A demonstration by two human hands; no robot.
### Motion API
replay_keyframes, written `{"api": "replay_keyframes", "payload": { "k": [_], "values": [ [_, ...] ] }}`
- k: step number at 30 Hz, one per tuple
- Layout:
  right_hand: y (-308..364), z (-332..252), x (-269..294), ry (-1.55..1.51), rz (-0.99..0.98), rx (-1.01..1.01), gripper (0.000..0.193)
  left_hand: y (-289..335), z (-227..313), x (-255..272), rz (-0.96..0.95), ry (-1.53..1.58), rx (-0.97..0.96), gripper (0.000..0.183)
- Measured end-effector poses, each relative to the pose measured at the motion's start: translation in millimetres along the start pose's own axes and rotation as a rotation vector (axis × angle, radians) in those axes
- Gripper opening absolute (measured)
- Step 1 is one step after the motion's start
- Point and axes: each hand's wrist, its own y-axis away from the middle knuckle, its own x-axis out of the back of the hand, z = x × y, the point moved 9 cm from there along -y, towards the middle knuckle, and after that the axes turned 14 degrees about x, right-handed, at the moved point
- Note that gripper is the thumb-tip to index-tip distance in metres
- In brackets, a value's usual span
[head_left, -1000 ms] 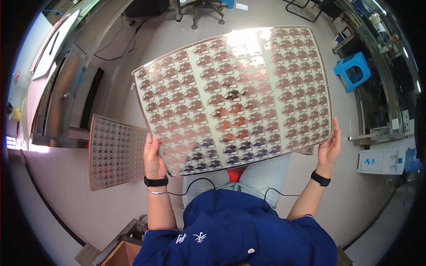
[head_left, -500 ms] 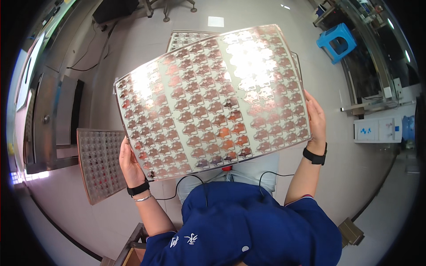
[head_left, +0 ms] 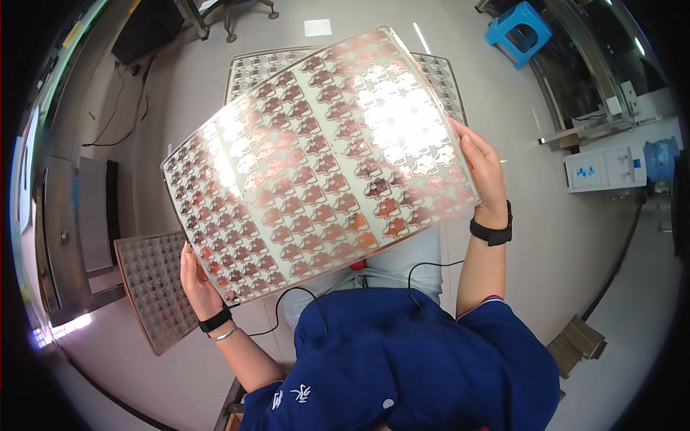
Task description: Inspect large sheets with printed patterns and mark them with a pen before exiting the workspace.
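Silvery panel [head_left: 309, 194]: we saw it raised between two hands, in front of the blue shirt [head_left: 431, 345], its face lined with rows of small brownish shapes and bright with glare toward the right.
Long axis: we read it as running from one hand to the other, slanting from lower left to upper right, so the right end lay farther from the body.
Left hand [head_left: 198, 284]: we found it grasping the panel's left short edge, close to the lower corner, some of its fingers hidden behind.
Right hand [head_left: 483, 172]: we saw its fingers clasped on the right short edge, along the lower half.
Nearer hand: we could name neither, as both touched the panel at opposite ends; the left sat lower in view.
Back panel [head_left: 251, 68]: we saw a similar patterned piece partly covered by the raised one; we could not tell what supported it.
Side panel [head_left: 147, 287]: we noted it tilted just beside the left hand.
Blue stool [head_left: 517, 34]: we saw it well apart, toward the upper right.
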Motion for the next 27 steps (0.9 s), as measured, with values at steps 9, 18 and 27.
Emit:
{"api": "replay_keyframes", "payload": {
  "k": [9,18,27],
  "values": [
    [-0.6,-0.6,6.2,0.008,0.006,0.011,0.034,-7.0,1.2,10.7,0.049,0.004,-0.051,0.035],
    [2.7,-5.9,5.9,-0.061,-0.034,-0.008,0.028,2.8,19.4,9.9,0.192,-0.026,-0.219,0.033],
    [-3.4,-26.3,29.0,0.007,0.057,0.259,0.022,26.1,60.4,7.5,0.068,0.119,-0.485,0.029]
  ]
}}
